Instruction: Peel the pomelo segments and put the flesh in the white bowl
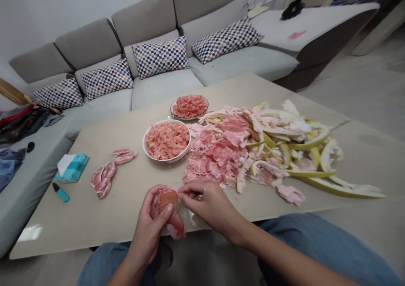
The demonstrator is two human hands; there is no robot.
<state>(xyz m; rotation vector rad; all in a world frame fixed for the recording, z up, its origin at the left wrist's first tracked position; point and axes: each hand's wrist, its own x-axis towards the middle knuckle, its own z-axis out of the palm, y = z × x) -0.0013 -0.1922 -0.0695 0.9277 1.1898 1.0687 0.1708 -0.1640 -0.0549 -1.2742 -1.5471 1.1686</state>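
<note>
In front of me at the table's near edge, my left hand is closed around a peeled pomelo segment, thumb across its front. A loose pale flap of membrane hangs from its lower end. My right hand is pinched at the segment's upper right edge; what lies between those fingertips is too small to make out. Beyond my hands stands a white bowl full of pink pomelo pulp. To the left lie several pomelo segments still in their membrane.
Behind the bowl is a dark-rimmed plate of pulp. Pink membrane scraps and thick pomelo rinds cover the table's right part. At left lie a tissue pack and a teal-handled tool. A grey sofa borders the table.
</note>
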